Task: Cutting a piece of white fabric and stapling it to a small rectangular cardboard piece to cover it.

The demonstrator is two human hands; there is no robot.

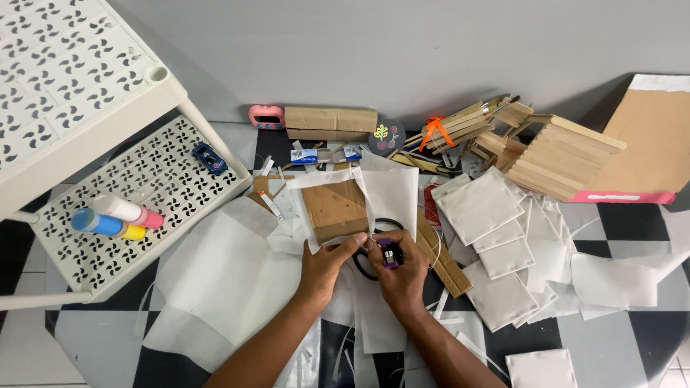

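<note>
My left hand pinches the lower edge of a white fabric sheet that wraps a brown cardboard piece. My right hand grips a small purple and silver tool, held against the same fabric edge where the two hands meet. Black scissor handles lie on the floor just under and behind my right hand, partly hidden by it.
A white perforated plastic shelf at left carries glue bottles and a blue toy car. Square white fabric pieces pile at right. Craft-stick structures, a cardboard box and a pink clock line the wall.
</note>
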